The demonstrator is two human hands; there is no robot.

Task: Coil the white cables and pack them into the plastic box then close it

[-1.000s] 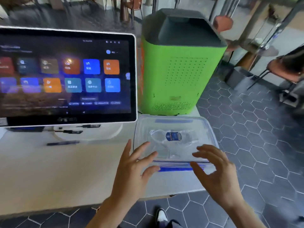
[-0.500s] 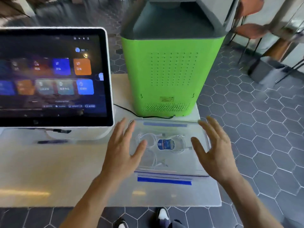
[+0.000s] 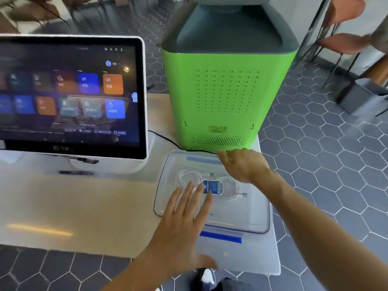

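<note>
Head view: the plastic box sits lidded on the table, white cables coiled inside. The left hand lies flat on the lid, fingers straight. The right hand reaches its far edge; whether it grips is unclear.

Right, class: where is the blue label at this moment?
In the head view, the blue label sits mid-lid on the plastic box, between two white cable coils, just beyond the left hand fingertips.
</note>
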